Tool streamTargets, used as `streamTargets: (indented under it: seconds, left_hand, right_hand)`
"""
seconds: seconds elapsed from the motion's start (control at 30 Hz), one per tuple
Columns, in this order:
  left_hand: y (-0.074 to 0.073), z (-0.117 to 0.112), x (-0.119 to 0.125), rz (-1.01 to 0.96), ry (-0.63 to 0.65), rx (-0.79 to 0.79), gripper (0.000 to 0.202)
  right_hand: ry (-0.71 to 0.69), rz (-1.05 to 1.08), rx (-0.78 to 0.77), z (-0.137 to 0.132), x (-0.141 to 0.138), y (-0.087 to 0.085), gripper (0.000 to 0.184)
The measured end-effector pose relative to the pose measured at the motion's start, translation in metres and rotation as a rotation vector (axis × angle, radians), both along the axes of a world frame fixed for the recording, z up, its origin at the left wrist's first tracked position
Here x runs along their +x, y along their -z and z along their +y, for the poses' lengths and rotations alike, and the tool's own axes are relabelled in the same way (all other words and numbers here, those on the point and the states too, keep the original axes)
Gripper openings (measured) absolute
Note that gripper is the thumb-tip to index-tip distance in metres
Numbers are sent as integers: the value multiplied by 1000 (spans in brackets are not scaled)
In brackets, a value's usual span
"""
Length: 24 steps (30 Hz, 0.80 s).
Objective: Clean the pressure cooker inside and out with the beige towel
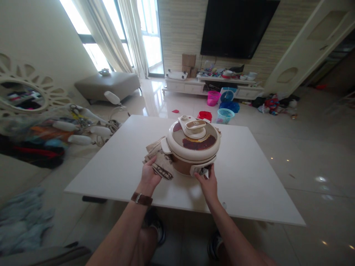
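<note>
On the white table (111,173) stands a cream and brown electric cooker (181,166), its lid (177,146) on top with a raised handle in the middle. My left hand (149,173) grips a folded beige cloth (163,164) with dark print, and the cloth lies against the cooker's left side near a side handle. At the cooker's front, my right hand (208,181) has thumb and fingers closed around the edges of the control panel (199,170). The cooker's far side is hidden.
Behind the table, a red bin (204,116), a light blue basket (225,116) and a pink basket (213,98) stand on the tiled floor. A lamp with white shades (101,130) is at the left. A padded bench (111,87) sits by the window.
</note>
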<state>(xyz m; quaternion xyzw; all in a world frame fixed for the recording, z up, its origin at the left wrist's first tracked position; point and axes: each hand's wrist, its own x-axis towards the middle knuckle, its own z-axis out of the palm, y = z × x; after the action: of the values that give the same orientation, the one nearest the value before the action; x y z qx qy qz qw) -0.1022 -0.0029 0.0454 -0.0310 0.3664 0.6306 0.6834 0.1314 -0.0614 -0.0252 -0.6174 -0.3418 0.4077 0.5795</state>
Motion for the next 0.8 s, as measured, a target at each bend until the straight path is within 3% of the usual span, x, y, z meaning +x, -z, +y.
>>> streamTargets:
  seconds: [0.37, 0.63, 0.8]
  left_hand:
    - [-7, 51, 6, 192, 0, 252, 36]
    - [-8, 59, 15, 392, -133, 213, 37]
    - [-12, 55, 14, 424, -146, 149, 39]
  right_hand:
    - [-7, 63, 33, -1, -1, -6, 125]
    - [-46, 58, 6, -10, -2, -9, 112]
    - [-62, 40, 13, -10, -6, -12, 112]
